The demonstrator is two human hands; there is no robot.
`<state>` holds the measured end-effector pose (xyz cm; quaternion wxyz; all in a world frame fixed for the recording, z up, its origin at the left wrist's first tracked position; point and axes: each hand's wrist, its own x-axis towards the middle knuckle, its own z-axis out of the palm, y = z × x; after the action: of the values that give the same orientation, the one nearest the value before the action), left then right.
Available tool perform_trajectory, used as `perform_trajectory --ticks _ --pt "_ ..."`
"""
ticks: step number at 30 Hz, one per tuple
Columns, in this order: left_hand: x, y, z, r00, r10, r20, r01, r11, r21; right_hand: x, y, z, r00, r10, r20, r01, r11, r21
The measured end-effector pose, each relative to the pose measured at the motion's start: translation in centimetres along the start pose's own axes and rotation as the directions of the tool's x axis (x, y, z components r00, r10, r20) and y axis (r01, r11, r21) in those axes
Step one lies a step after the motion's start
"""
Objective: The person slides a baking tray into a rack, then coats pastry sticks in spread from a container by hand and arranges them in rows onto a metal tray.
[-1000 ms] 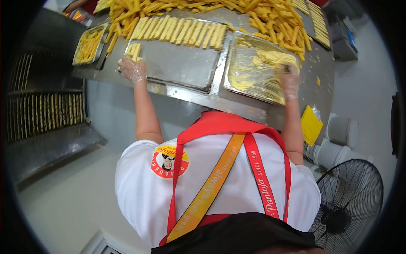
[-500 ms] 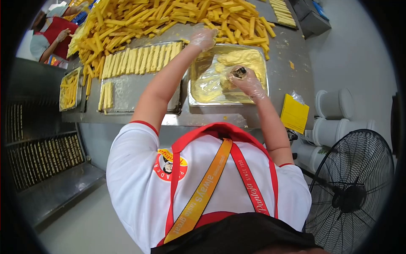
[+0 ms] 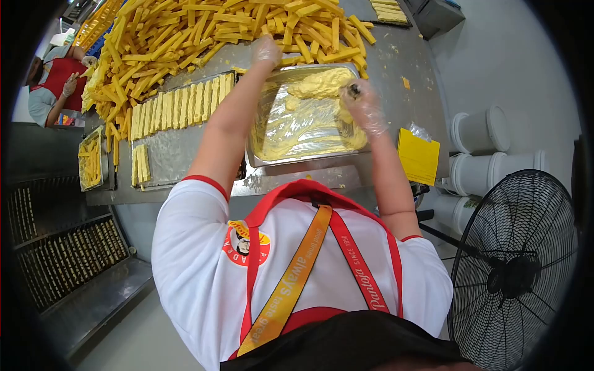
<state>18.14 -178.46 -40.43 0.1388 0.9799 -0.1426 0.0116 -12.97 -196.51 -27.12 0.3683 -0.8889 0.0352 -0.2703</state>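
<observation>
My left hand (image 3: 266, 51), in a clear glove, reaches to the near edge of the heap of yellow sticks (image 3: 204, 31). Its fingers are closed round the end of one yellow stick (image 3: 265, 29). Over the right side of a metal tray smeared with pale yellow cream (image 3: 309, 127), my gloved right hand (image 3: 362, 104) is closed around a tool with a dark handle end (image 3: 354, 91); the rest of the tool is hidden. Left of it lies a flat tray (image 3: 179, 151) with a row of coated sticks (image 3: 179, 106) and several more coated sticks (image 3: 141, 166) in its near left corner.
At the far left a co-worker in a red apron (image 3: 64, 83) stands by the table. A small tray of sticks (image 3: 91, 162) is at the table's left end. Yellow sheets (image 3: 417, 156) hang at the right edge, near white buckets (image 3: 479, 130) and a black fan (image 3: 512, 275). Racks (image 3: 68, 250) stand left.
My left hand has gone from the flat tray to the heap and closed on a stick. My right hand moved within the cream tray, latest toward its far right. The view has shifted.
</observation>
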Motion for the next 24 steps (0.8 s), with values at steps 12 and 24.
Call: perform_trajectory --ticks 12,24 --pt "-19.3 0.3 -17.2 0.972 -0.01 -0.233 -0.188 0.558 -0.808 -0.3 -0.2 1.7 0.915 0.325 0.238 -0.401 0.684 0.609" --pt "-26.0 1.6 -12.1 0.974 0.198 -0.107 -0.225 0.851 -0.475 -2.4 -4.1 4.0 0.962 0.232 0.143 -0.273 0.791 0.547"
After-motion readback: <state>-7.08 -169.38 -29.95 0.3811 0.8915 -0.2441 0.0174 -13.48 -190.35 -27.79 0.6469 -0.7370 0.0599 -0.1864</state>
